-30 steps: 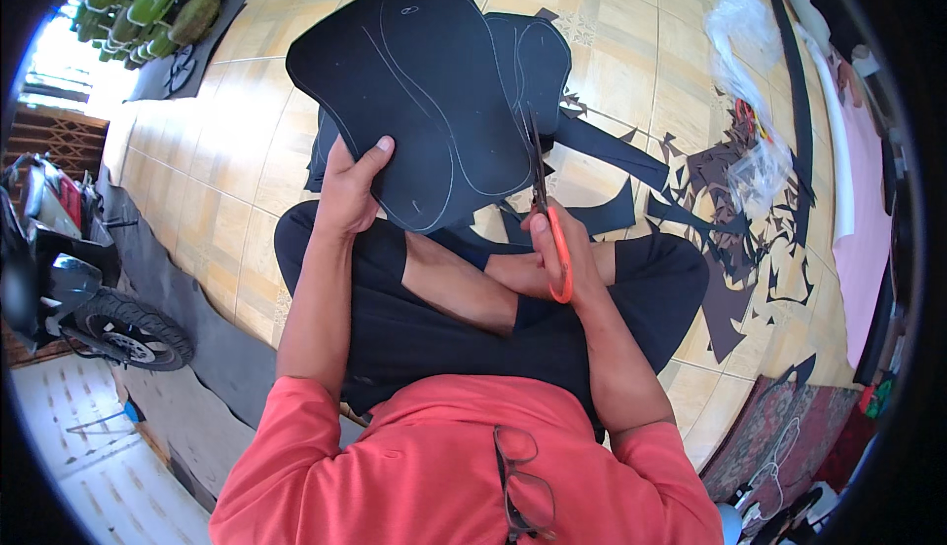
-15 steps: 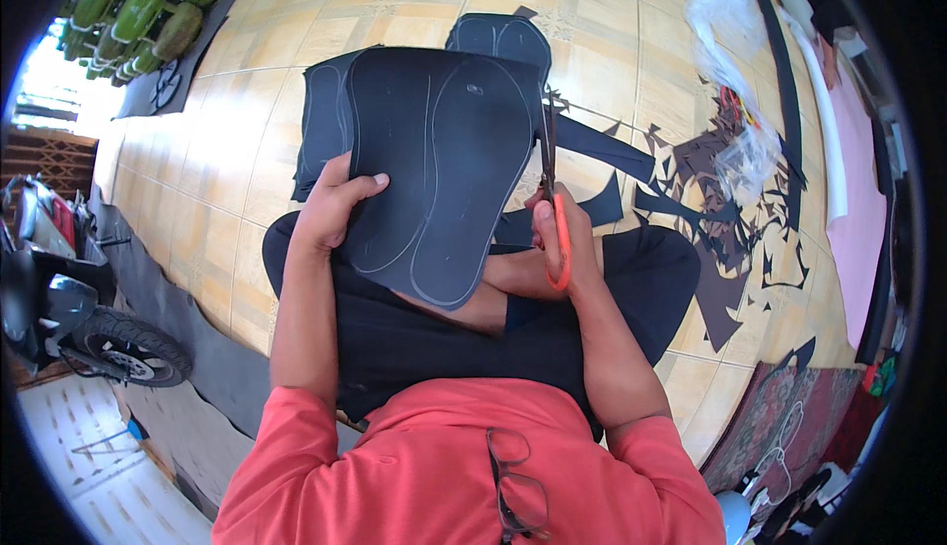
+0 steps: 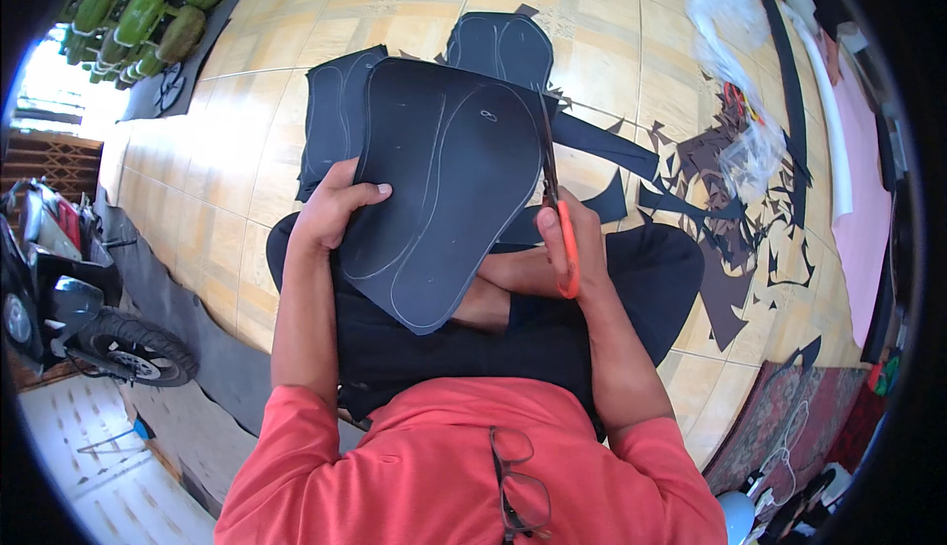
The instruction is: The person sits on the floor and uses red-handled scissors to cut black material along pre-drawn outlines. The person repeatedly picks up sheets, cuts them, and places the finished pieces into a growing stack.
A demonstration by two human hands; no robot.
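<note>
Above my crossed legs, a black sheet (image 3: 434,190) with two pale shoe-sole outlines drawn on it is held up at a tilt. My left hand (image 3: 340,208) pinches its left edge, thumb on top and fingers hidden beneath. In my right hand (image 3: 584,244) is a pair of scissors (image 3: 567,249) with orange handles. Their dark blades point away from me and lie along the sheet's upper right edge, beside the curved outline. Two more marked black pieces rest on the floor beyond: one piece (image 3: 333,116) at the left, another (image 3: 501,47) farther off.
Dark offcuts (image 3: 725,219) litter the tiled floor at the right, near crumpled clear plastic (image 3: 750,160). Black strips (image 3: 607,145) lie just past my right hand. Green gas cylinders (image 3: 138,12) stand far left, with a motorcycle (image 3: 79,308) nearer. A patterned rug (image 3: 769,412) is at lower right.
The sheet has turned a little, its lower end swinging left and toward me. The scissors' blades now overlap its upper right edge, and my right hand has shifted slightly right and nearer.
</note>
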